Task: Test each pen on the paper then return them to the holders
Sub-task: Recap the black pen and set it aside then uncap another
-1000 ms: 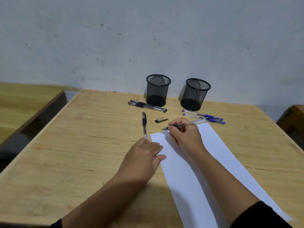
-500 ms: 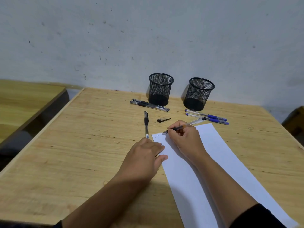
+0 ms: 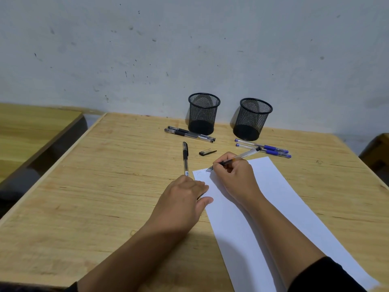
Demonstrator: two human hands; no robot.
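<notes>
Currently testing step: right hand [image 3: 235,178] pinches uncapped pen [image 3: 237,158], tip on paper [image 3: 273,207] top-left corner; left hand [image 3: 183,199] flat, pinning sheet edge; next, recap with cap [image 3: 207,152] at 12 o'clock, drop into holder [image 3: 203,113]

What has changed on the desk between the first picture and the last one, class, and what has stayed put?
The right hand has kept its grip on the pen and worked the tip along the top left corner of the paper, where a faint scribble now shows. The left hand stays flat, steadying the sheet's edge. Loose pens, cap and both holders have not moved.
</notes>
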